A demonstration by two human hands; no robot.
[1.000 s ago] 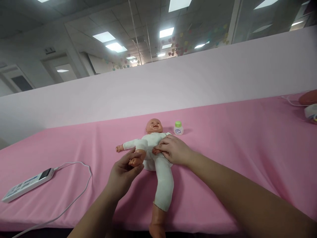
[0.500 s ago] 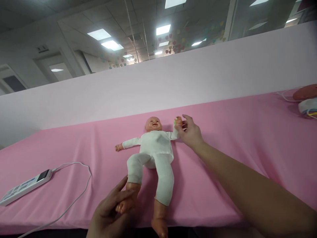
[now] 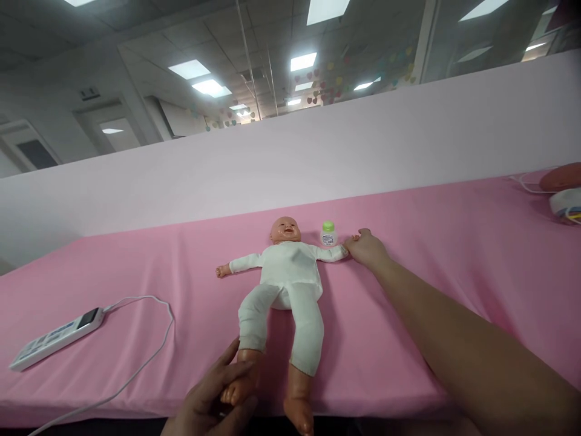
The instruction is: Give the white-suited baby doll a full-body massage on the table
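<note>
A baby doll in white clothes lies on its back on a pink-covered table, head toward the wall and feet at the front edge. My left hand is closed around the foot and ankle of the doll's leg on the left. At the right, my right hand grips the doll's outstretched hand, which is mostly hidden by my fingers. Just beyond that arm stands a small clear jar with a green lid, upright and apart from my fingers.
On the left lies a white remote-like device with a small dark screen and a white cable curving to the front edge. A reddish-brown object and white item sit at the far right. A white wall runs behind the table.
My right hand has lowered the doll's arm outward to the right, bringing the green-lidded jar into view. My left hand keeps its hold on the foot. The view has shifted slightly.
</note>
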